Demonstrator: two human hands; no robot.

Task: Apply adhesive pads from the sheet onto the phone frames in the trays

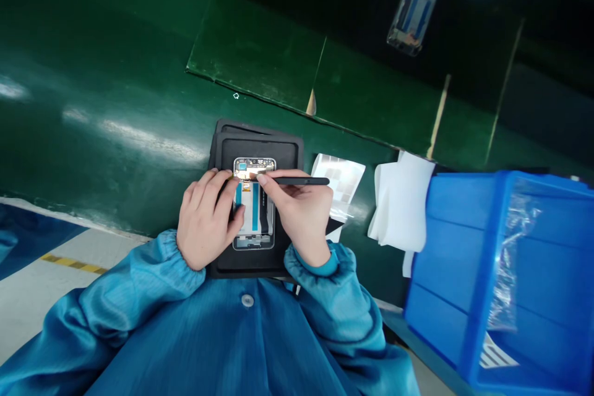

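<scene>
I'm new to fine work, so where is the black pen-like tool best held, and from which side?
Probably near its phone-side end, from the right, as the right hand does: the tool is slim and straight, its other end pointing away from the opened phone.

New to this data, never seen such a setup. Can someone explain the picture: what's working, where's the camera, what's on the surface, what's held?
There is no robot: a person's bare hands do the work. The single view comes from a camera worn on the head, looking forward and down.

On the green surface, a black tray sits stacked on another and carries an opened, phone-like device with its insides showing. The left grip lies at the device's left side. The right grip holds a slim black tool like a pen; its tip is too hard to make out.

To the right are a shiny sheet, white sheets and a blue bin. Farther off lies a similar device.
</scene>
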